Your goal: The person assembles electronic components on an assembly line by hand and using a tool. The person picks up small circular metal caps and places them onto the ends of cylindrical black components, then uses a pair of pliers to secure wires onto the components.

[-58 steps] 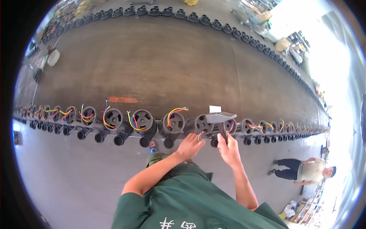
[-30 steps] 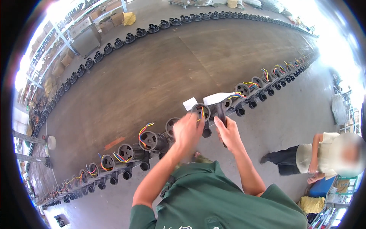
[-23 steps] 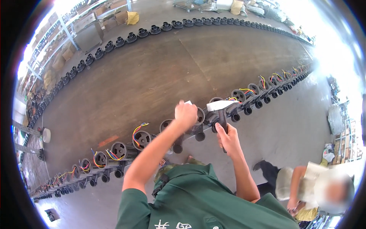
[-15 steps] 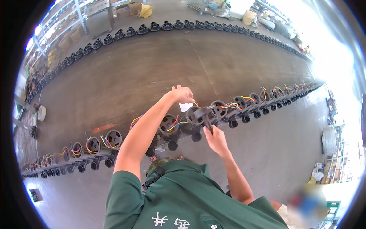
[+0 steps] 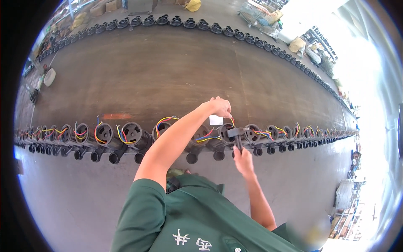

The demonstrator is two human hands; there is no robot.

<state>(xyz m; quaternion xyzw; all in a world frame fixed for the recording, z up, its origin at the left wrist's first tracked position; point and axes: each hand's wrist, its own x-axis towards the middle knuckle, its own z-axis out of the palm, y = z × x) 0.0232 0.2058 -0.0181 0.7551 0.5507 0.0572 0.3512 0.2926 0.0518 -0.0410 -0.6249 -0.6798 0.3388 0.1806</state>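
Observation:
My left hand [image 5: 221,106] reaches over the row with its fingertips pinched on the coloured wires [image 5: 232,122] rising from a round black housing [image 5: 226,132]. My right hand [image 5: 244,162] grips the dark handle of a hammer [image 5: 237,132]. The hammer's head lies over the right part of that housing's opening and hides some of its inside. Whether it touches the housing I cannot tell. A white piece of paper [image 5: 216,120] lies on the table just behind the housing, below my left hand.
Several similar black housings with loose wires [image 5: 132,132] line the near edge of the long brown table [image 5: 168,75]. Short pipe ends stick out past the edge. Another row of black parts [image 5: 189,23] lines the far edge. Grey floor [image 5: 92,197] lies on my side.
The whole view has swung, so the near row now runs more level and sits further right. The hammer's head has shifted slightly over the housing. My left hand stays at the wires.

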